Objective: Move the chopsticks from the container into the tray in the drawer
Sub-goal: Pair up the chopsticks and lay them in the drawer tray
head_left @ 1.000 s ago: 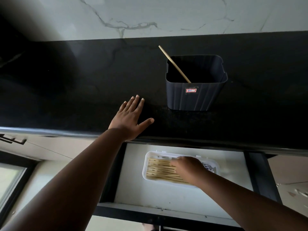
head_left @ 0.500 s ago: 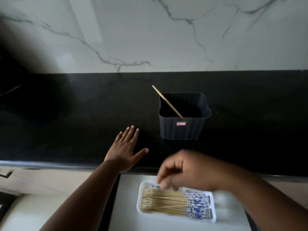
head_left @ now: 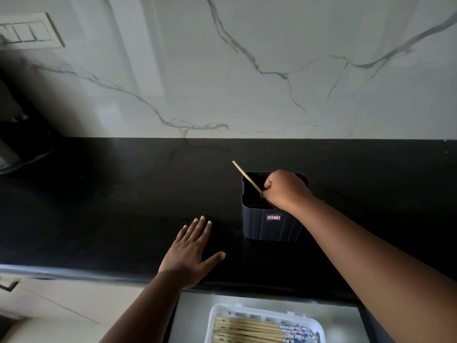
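A dark ribbed container [head_left: 270,226] stands on the black counter. One wooden chopstick [head_left: 244,175] leans out of it toward the upper left. My right hand [head_left: 284,189] is over the container's opening, fingers closed around the chopstick's lower part. My left hand [head_left: 191,253] rests flat on the counter, fingers spread, left of the container. Below the counter edge, a white tray [head_left: 264,314] in the open drawer [head_left: 193,315] holds several chopsticks [head_left: 247,330] lying side by side, patterned ends to the right.
A white marble wall [head_left: 247,70] rises behind the black counter [head_left: 111,194]. A switch plate [head_left: 27,32] sits on the wall at the upper left. Pale cabinet fronts [head_left: 49,305] lie below the counter on the left.
My right hand rose from the tray in the drawer up to the container and closed on the leaning chopstick. My left hand stayed flat on the counter. The view tilted up.
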